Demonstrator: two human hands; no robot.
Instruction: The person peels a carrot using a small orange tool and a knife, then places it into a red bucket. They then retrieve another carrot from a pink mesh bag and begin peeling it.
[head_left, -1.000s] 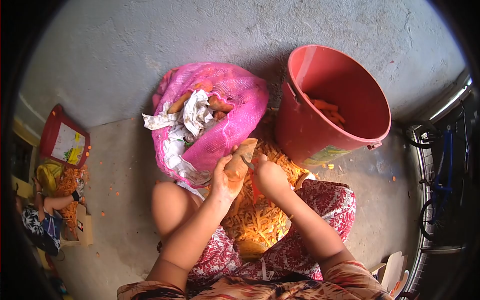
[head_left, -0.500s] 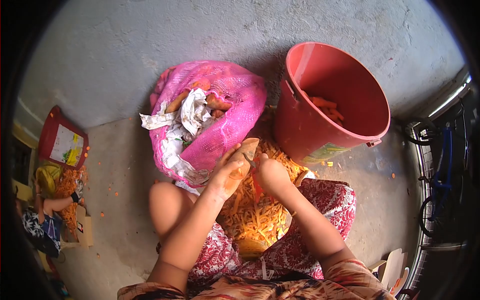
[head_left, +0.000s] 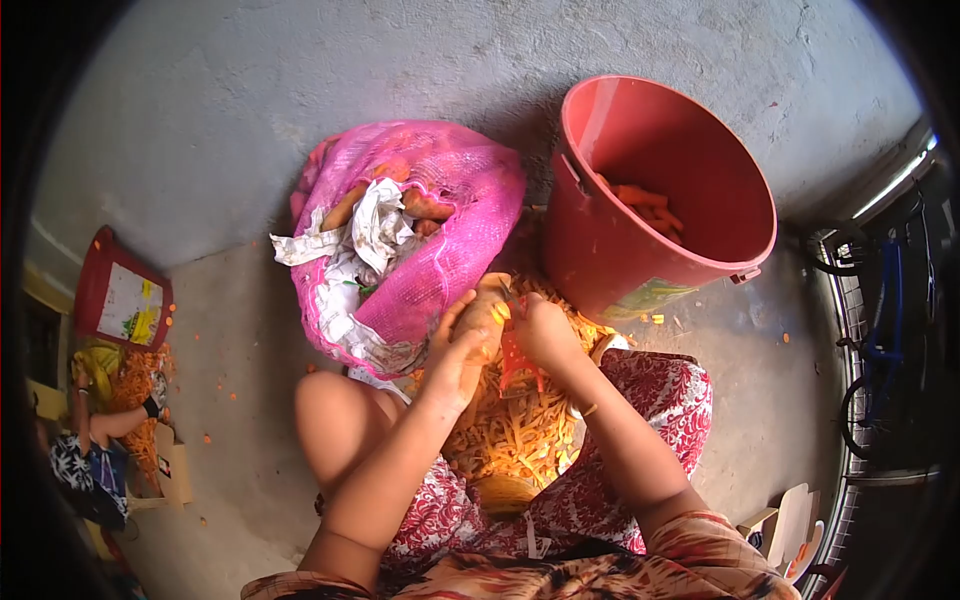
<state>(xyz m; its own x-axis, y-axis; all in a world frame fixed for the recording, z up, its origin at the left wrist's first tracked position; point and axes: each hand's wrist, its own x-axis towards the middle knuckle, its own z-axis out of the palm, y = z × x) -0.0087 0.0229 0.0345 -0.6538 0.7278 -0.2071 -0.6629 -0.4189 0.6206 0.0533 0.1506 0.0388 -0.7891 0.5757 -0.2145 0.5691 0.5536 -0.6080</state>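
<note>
My left hand is wrapped round a thick carrot, its far end tilted up and away from me. A vegetable peeler with a red-orange handle is in my closed right hand, its head at the carrot's far end. Below both hands, between my knees, lies a heap of orange peelings. Just beyond my left hand stands a pink mesh sack with unpeeled carrots and crumpled paper in its mouth.
A large red bucket stands beyond my right hand, with peeled carrots inside. Behind is a grey wall. Far left, another person sits by peelings and a red bucket. A blue bicycle is at right.
The peeler has moved to the carrot's far end, and more of its red handle shows. The carrot has turned in my left hand. The view has shifted slightly.
</note>
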